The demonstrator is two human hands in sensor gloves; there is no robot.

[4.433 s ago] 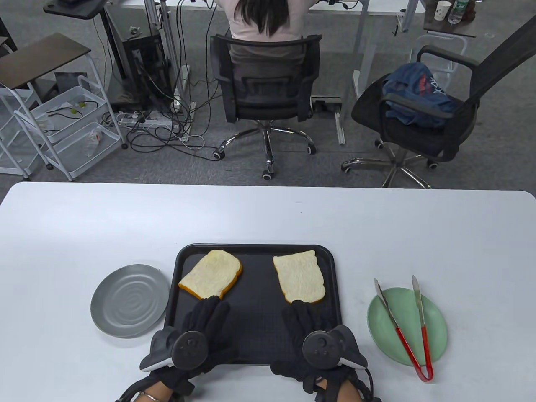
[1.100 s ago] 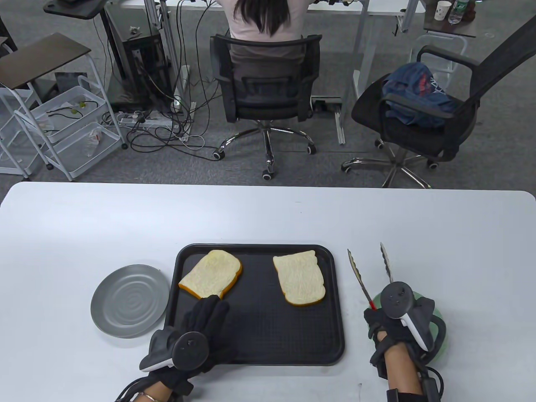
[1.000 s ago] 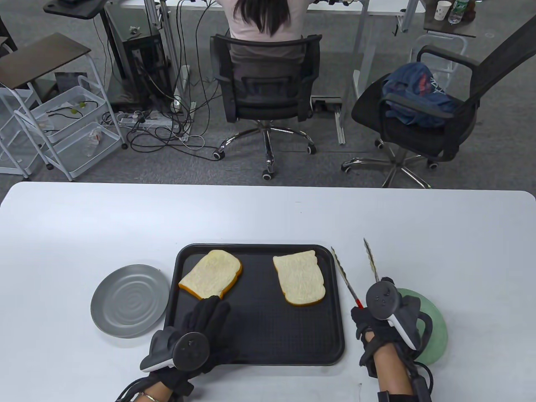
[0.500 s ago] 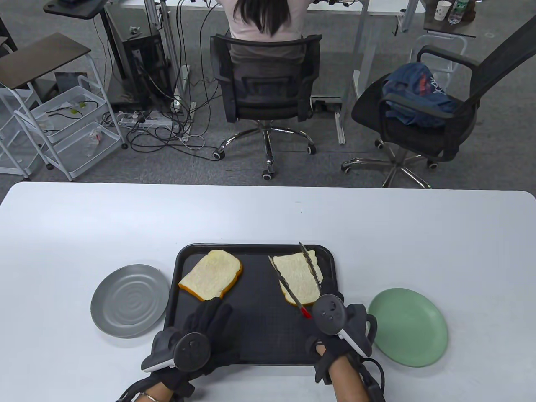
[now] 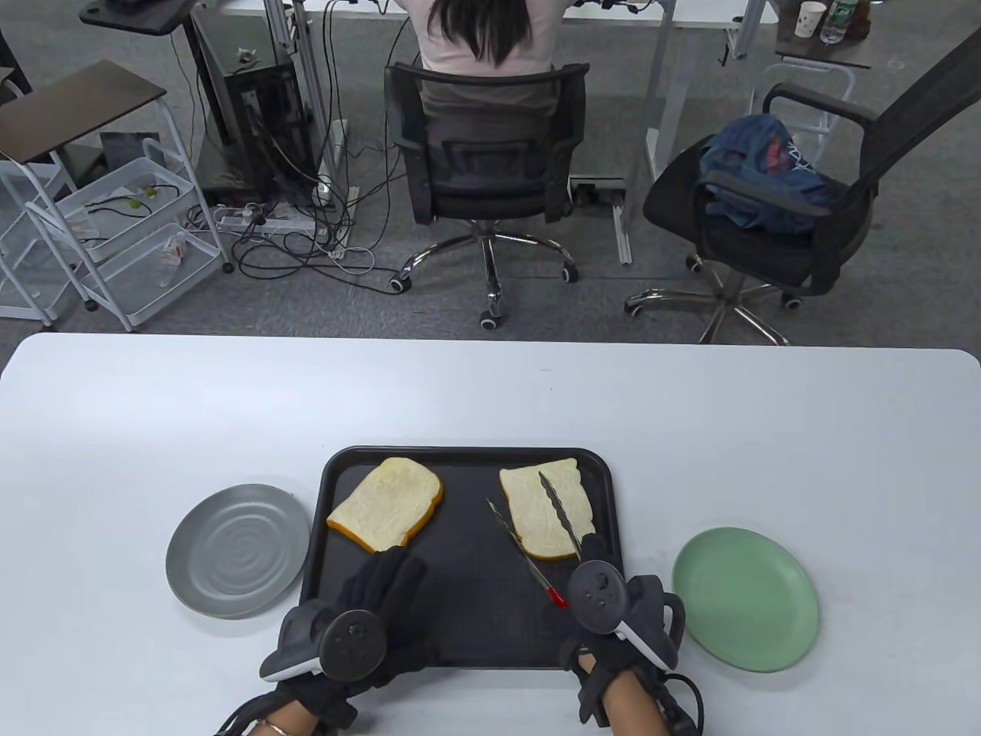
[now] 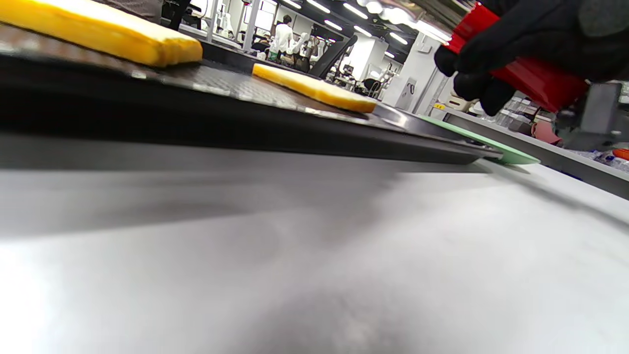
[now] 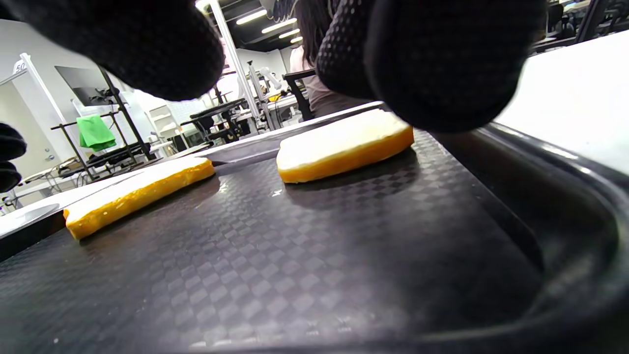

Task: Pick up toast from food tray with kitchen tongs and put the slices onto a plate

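Two toast slices lie on the black tray (image 5: 460,629): the left slice (image 5: 387,502) (image 7: 137,191) and the right slice (image 5: 548,506) (image 7: 344,142). My right hand (image 5: 605,606) grips the red-handled tongs (image 5: 536,537) (image 6: 521,73), whose open metal arms reach over the right slice: one arm lies above it, the other past its left edge. My left hand (image 5: 375,606) rests flat on the tray's near left part, fingertips close to the left slice. A grey plate (image 5: 237,548) sits left of the tray and a green plate (image 5: 747,598) (image 6: 481,145) right of it.
The white table (image 5: 490,391) stretches beyond the tray. Past its far edge stand two office chairs (image 5: 490,169), one with a person seated facing away, and a white cart (image 5: 115,230) at the left.
My right hand lifted the tongs off the green plate, carried them left over the tray, and now lowered them nearer over the right slice. The left hand has stayed put.
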